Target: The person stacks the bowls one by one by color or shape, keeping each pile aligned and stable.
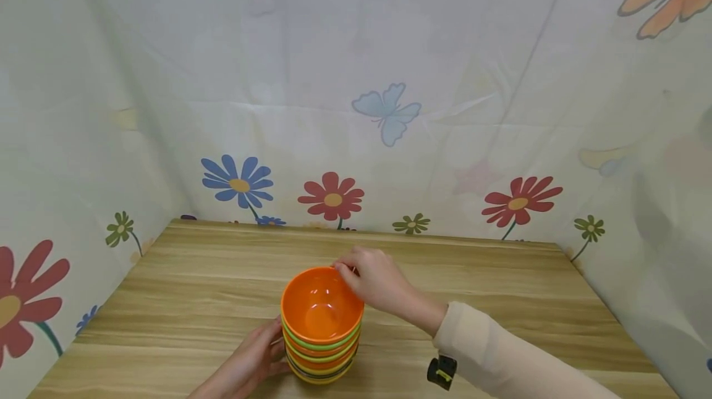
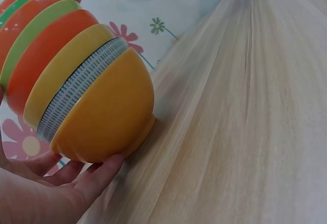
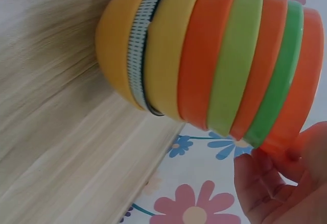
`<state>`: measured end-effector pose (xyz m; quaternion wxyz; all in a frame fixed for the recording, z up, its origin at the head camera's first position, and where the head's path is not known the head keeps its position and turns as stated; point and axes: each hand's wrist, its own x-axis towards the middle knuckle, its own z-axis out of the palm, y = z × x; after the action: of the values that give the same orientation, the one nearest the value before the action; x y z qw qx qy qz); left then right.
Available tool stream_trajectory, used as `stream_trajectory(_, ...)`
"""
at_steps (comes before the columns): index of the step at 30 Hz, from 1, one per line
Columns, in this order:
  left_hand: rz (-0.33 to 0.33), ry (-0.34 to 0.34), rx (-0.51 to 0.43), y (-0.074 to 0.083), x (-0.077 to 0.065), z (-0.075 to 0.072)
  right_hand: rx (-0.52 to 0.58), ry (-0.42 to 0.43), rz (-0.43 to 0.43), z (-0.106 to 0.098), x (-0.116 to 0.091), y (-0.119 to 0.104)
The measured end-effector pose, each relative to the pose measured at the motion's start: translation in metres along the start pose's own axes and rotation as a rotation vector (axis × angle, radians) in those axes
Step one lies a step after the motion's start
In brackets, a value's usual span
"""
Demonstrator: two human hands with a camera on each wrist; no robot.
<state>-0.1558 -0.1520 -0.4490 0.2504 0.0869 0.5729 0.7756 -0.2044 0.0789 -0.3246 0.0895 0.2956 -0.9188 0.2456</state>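
A stack of nested bowls stands upright near the table's front edge. Its top orange bowl [image 1: 321,300] has an empty interior. Below it, green, orange and yellow bowls alternate above a patterned bowl [image 2: 82,87], and a yellow bowl [image 2: 110,112] forms the base. My right hand [image 1: 375,278] pinches the top bowl's far right rim between thumb and fingers. Against the stack's left side rests my left hand [image 1: 250,352], its fingers [image 2: 104,175] touching the lowest bowl. In the head view the stack hides part of those fingers.
The wood-grain table [image 1: 489,288] extends behind and to both sides of the stack. A pale curtain [image 1: 311,65] printed with flowers and butterflies encloses the back and sides. A small black device [image 1: 442,372] sits by the right sleeve [image 1: 495,349].
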Motion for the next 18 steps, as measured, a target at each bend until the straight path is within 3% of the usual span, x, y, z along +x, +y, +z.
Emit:
stream_trajectory(6, 0.034, -0.053, 0.033, 0.000, -0.001, -0.005, 0.028, 0.013, -0.004, 0.002, -0.007, 0.007)
stream_trajectory(10, 0.048, -0.054, 0.054, 0.003, 0.002, -0.008, 0.063, 0.030, -0.011, 0.005, -0.011, 0.014)
stream_trajectory(14, 0.044, -0.013, 0.078, 0.008, 0.008, -0.012, 0.082, 0.054, -0.027, 0.007, -0.015, 0.021)
stream_trajectory(18, 0.049, 0.061, 0.191, 0.017, 0.015, -0.014, 0.073, 0.085, -0.039, 0.009, -0.020, 0.028)
